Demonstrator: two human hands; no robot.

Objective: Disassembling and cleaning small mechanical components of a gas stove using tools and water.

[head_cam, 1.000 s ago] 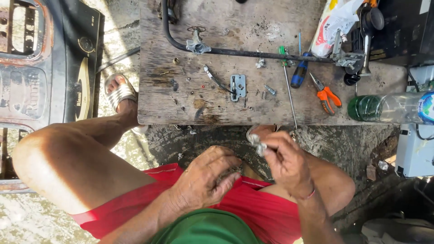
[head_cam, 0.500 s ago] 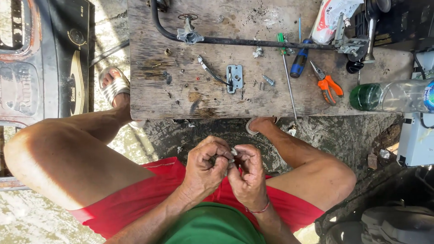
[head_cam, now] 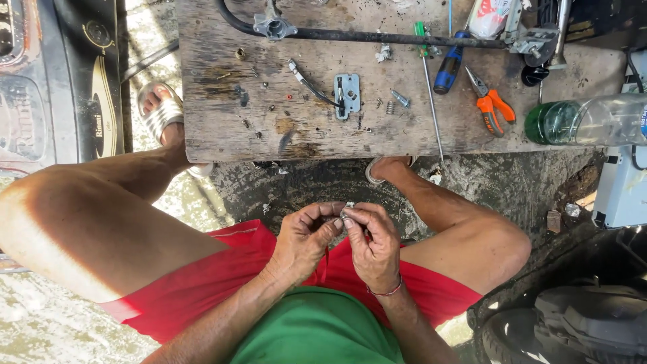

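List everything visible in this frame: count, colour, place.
wooden board: one, weathered brown, ahead of knees
metal plate: one, grey, board centre
pliers: one, orange handles, board right
screwdriver: one, blue handle, board top
long rod: one, green-tipped, beside screwdriver
black pipe: one, along board's far edge
bottle: one, green and clear, right
small metal part: one, silvery, between fingertips
left hand: pinching part
right hand: pinching part
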